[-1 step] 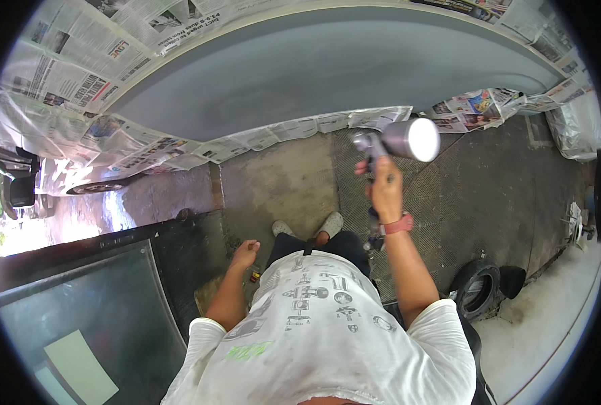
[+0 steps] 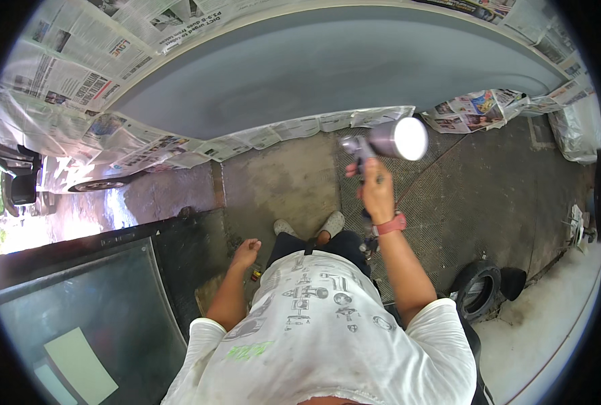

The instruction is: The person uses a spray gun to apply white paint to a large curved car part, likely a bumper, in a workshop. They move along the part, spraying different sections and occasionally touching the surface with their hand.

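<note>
My right hand (image 2: 379,192), with a red band at the wrist, is wrapped round the handle of a spray gun (image 2: 363,150). A silver-grey cup (image 2: 385,140) with a bright white lid sits on the gun and leans to the right. The gun is apart from a large grey panel (image 2: 280,71), close to its lower edge as seen here. Down at my left side, my left hand (image 2: 248,252) has its fingers loosely curled, and nothing shows in them. A hose or fitting (image 2: 368,246) hangs below the right hand, partly hidden by the forearm.
Newspaper masking (image 2: 78,74) surrounds the panel and hangs along its lower edge. A dark-framed glass pane (image 2: 98,304) stands at lower left. On the right, a tyre (image 2: 476,289) lies on the floor near a pale wall (image 2: 550,331). A wrapped bundle (image 2: 577,128) is at far right.
My right hand and the spray gun have moved a little to the left along the panel's lower edge. My left hand stays where it was.
</note>
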`<act>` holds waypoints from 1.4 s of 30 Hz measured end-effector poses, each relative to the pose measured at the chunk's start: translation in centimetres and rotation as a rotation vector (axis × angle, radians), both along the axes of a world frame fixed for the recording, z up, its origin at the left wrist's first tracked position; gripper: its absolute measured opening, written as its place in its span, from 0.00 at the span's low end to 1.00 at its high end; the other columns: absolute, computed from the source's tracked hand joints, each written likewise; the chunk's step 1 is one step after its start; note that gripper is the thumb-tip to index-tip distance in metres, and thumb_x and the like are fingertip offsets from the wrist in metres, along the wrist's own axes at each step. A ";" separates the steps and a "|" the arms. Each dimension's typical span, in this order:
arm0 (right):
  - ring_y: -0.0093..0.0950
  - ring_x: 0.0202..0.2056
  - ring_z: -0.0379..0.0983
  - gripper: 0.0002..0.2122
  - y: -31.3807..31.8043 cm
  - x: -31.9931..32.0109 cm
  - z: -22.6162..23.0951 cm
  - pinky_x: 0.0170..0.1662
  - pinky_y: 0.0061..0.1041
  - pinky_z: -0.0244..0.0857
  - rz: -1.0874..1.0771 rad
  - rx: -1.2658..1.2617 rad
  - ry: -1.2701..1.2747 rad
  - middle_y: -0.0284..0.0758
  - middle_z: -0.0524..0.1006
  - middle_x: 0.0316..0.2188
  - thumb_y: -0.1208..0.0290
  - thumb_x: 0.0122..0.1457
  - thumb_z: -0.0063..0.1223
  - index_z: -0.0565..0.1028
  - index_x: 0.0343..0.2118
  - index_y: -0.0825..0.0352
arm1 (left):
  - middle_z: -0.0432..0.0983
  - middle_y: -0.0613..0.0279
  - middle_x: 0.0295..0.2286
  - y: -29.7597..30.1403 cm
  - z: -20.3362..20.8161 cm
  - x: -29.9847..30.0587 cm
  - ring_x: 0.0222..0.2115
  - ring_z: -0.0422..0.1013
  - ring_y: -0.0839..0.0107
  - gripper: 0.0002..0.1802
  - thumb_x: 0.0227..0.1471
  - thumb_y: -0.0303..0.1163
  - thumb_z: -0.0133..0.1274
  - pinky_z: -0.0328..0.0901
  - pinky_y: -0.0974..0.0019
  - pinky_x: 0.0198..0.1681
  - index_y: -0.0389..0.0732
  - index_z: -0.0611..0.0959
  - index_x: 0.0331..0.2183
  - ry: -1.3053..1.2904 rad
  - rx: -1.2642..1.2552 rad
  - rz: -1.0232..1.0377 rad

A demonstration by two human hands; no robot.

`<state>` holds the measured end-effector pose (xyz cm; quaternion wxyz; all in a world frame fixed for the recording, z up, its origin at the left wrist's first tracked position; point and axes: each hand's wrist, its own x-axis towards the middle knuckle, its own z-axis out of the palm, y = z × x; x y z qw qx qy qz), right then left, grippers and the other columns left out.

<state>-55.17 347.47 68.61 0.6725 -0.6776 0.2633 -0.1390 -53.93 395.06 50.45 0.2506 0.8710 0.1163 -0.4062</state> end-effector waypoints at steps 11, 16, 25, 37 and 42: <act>0.23 0.27 0.78 0.23 1.6 5.9 -6.0 0.34 0.29 0.69 -0.101 0.065 -0.010 0.36 0.85 0.29 0.54 0.79 0.42 0.82 0.43 0.72 | 0.82 0.50 0.57 2.1 1.7 -2.3 0.59 0.76 0.58 0.31 0.68 0.53 0.57 0.67 0.56 0.64 0.39 0.81 0.61 0.062 0.032 0.076; 0.22 0.21 0.74 0.25 -1.6 5.0 -8.1 0.21 0.23 0.66 -0.562 -0.065 -0.045 0.37 0.85 0.35 0.50 0.80 0.39 0.77 0.49 0.73 | 0.82 0.51 0.56 5.6 0.5 -2.5 0.56 0.78 0.58 0.32 0.68 0.53 0.58 0.68 0.56 0.63 0.39 0.82 0.61 0.110 0.063 -0.031; 0.25 0.25 0.77 0.24 8.1 7.9 -15.3 0.29 0.27 0.70 -0.515 -0.026 0.053 0.37 0.86 0.34 0.49 0.78 0.42 0.80 0.48 0.70 | 0.81 0.52 0.58 9.5 1.4 4.1 0.59 0.77 0.56 0.28 0.70 0.50 0.56 0.68 0.57 0.64 0.44 0.80 0.62 -0.011 0.024 -0.110; 0.57 0.42 0.82 0.24 29.2 17.8 -21.2 0.45 0.49 0.74 0.053 -0.201 -0.059 0.57 0.83 0.39 0.48 0.69 0.58 0.84 0.48 0.70 | 0.80 0.52 0.60 20.0 3.6 8.0 0.60 0.77 0.55 0.27 0.70 0.46 0.56 0.68 0.56 0.64 0.44 0.79 0.63 0.073 0.129 -0.106; 0.59 0.38 0.82 0.27 30.2 19.0 -22.7 0.43 0.50 0.74 0.108 -0.140 -0.093 0.58 0.83 0.34 0.45 0.69 0.58 0.84 0.45 0.73 | 0.78 0.50 0.61 23.0 3.2 7.3 0.63 0.73 0.57 0.28 0.72 0.47 0.54 0.65 0.56 0.67 0.40 0.79 0.63 0.171 0.201 -0.120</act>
